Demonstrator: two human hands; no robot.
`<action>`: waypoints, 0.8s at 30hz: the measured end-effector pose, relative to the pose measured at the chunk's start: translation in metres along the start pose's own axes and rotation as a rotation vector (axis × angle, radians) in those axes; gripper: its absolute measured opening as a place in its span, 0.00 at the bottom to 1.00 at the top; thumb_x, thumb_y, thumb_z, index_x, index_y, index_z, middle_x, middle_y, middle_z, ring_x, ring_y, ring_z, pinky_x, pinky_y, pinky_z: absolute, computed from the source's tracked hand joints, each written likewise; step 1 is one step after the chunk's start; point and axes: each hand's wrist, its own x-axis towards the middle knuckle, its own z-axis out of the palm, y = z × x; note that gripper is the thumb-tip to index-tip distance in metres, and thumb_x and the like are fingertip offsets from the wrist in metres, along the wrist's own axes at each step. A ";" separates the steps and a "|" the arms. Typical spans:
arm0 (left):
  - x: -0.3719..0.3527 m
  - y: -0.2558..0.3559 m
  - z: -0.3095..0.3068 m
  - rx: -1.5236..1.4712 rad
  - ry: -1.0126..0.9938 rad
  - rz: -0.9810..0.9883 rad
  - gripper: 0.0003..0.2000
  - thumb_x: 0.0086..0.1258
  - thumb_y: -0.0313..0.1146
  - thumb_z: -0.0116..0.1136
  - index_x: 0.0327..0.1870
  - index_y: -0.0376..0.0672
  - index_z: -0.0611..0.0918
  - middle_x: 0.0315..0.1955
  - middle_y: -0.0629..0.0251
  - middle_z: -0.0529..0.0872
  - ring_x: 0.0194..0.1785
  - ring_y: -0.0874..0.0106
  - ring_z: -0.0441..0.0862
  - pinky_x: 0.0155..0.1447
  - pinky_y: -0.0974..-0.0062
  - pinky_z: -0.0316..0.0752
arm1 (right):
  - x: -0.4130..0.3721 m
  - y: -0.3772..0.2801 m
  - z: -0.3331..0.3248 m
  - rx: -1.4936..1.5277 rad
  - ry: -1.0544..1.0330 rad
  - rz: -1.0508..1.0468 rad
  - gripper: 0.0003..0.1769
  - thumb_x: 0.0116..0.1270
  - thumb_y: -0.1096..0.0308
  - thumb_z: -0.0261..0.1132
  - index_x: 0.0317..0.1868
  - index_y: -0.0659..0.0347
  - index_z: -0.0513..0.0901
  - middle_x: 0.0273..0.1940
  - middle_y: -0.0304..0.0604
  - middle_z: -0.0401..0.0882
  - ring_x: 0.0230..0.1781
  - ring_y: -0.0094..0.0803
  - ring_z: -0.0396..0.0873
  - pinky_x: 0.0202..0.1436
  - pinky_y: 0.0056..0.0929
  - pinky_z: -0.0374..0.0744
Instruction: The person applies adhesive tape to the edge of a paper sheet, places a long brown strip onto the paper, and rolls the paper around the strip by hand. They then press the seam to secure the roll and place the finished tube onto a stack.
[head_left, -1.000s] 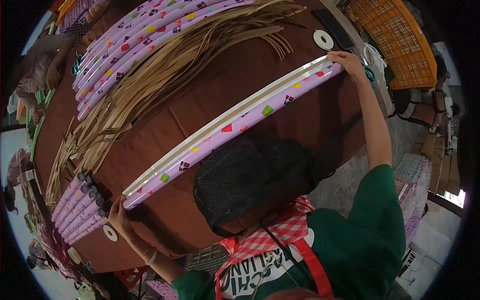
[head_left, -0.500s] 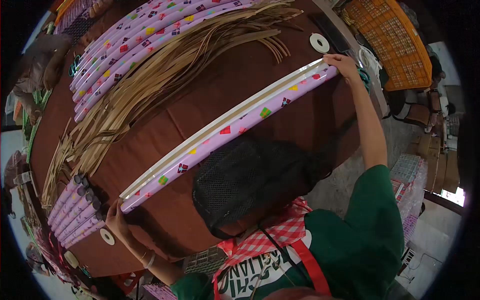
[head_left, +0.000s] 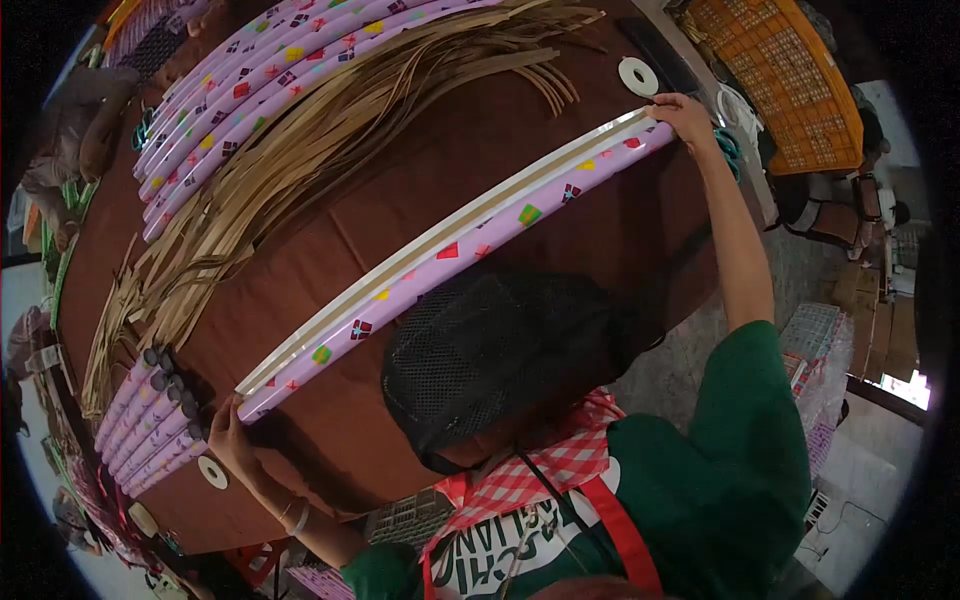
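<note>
Tube point(head_left: 500, 230) in purple gift-print wrap, slanting across the brown table point(head_left: 420, 170), stretched between both hands; left hand point(head_left: 232, 438) pinching at the near end, beside short purple tubes point(head_left: 150, 425); right hand point(head_left: 684, 120) gripping the far end, fingers over its pale strip, near a white tape roll point(head_left: 637, 76); tan strips point(head_left: 240, 200) lie beyond, well apart from both hands.

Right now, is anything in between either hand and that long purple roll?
Nothing visible is. The left hand is at one end of the purple roll, the right hand at the other. The loose brown strips lie off to its far side.
</note>
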 end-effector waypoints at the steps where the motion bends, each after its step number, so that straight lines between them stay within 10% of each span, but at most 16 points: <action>1: -0.001 0.003 0.001 0.021 0.020 -0.018 0.12 0.62 0.31 0.64 0.41 0.32 0.84 0.34 0.64 0.85 0.37 0.79 0.78 0.45 0.83 0.72 | 0.003 0.003 0.000 -0.009 0.014 0.000 0.25 0.48 0.62 0.75 0.45 0.65 0.81 0.40 0.41 0.80 0.41 0.28 0.76 0.46 0.25 0.73; 24: -0.001 0.005 0.003 0.032 0.012 0.013 0.10 0.63 0.29 0.62 0.41 0.30 0.83 0.34 0.64 0.86 0.38 0.80 0.79 0.46 0.85 0.71 | -0.022 -0.023 0.002 -0.015 0.147 0.028 0.18 0.54 0.65 0.70 0.44 0.64 0.81 0.38 0.40 0.81 0.40 0.28 0.77 0.47 0.26 0.73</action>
